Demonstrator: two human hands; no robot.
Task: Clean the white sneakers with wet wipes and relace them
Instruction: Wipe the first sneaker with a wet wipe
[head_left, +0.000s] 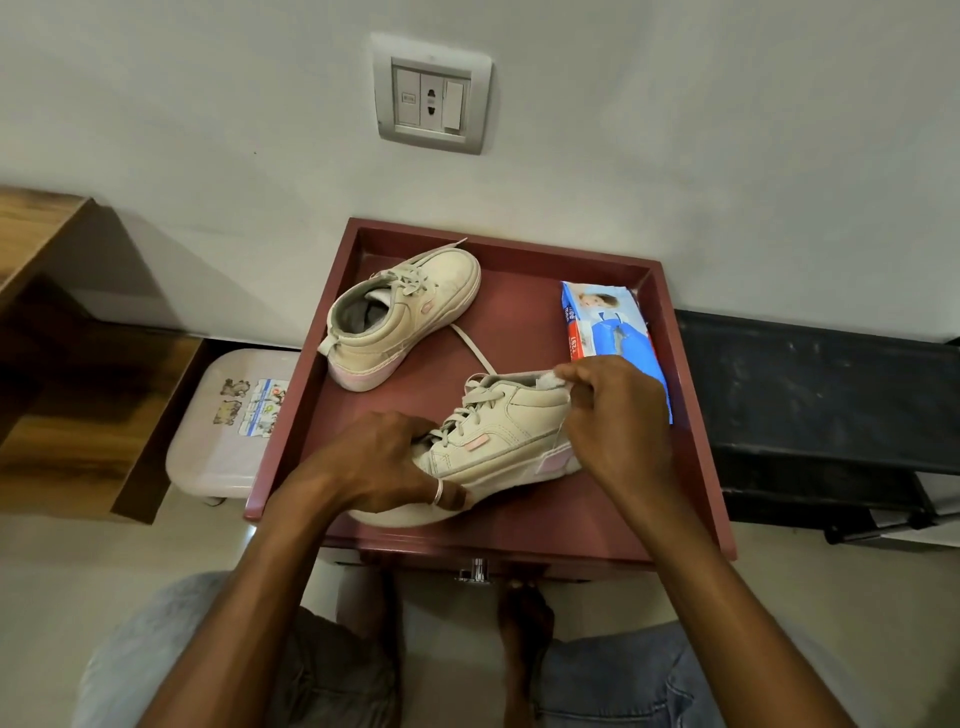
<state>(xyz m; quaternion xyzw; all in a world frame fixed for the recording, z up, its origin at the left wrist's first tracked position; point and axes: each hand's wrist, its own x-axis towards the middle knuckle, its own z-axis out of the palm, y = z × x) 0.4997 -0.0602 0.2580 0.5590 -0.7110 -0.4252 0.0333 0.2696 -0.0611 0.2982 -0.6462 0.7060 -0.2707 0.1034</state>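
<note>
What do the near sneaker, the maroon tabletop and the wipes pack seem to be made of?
The near sneaker: leather or imitation, matte cream; smooth stitched panels. The maroon tabletop: probably painted wood or board; flat even colour, square raised rim. The wipes pack: thin plastic film; glossy printed surface, creases.

left hand (384, 462) gripping sneaker (511, 434) toe, right hand (618, 415) pinching collar
</note>
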